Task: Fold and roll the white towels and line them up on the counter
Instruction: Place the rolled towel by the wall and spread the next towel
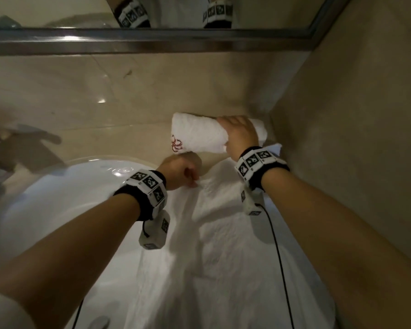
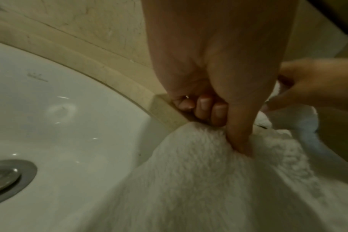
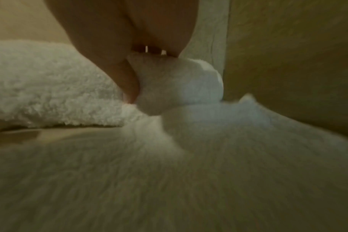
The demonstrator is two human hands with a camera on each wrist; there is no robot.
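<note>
A rolled white towel [image 1: 199,134] with a red emblem lies on the beige counter [image 1: 128,96] near the right wall. My right hand [image 1: 239,132] is curled over its right end; in the right wrist view my thumb and fingers grip that rolled towel [image 3: 179,84]. A flat white towel [image 1: 223,245] spreads from the roll toward me, partly over the sink. My left hand [image 1: 188,172] pinches its far left edge, with the thumb pressed into the flat towel [image 2: 209,172] and the other fingers [image 2: 203,108] curled.
A white sink basin [image 1: 57,210] with a metal drain [image 2: 4,177] sits at the left. The beige wall [image 1: 365,115] closes the right side. A framed mirror [image 1: 152,39] runs along the back. A dark cable [image 1: 280,257] hangs from my right wrist.
</note>
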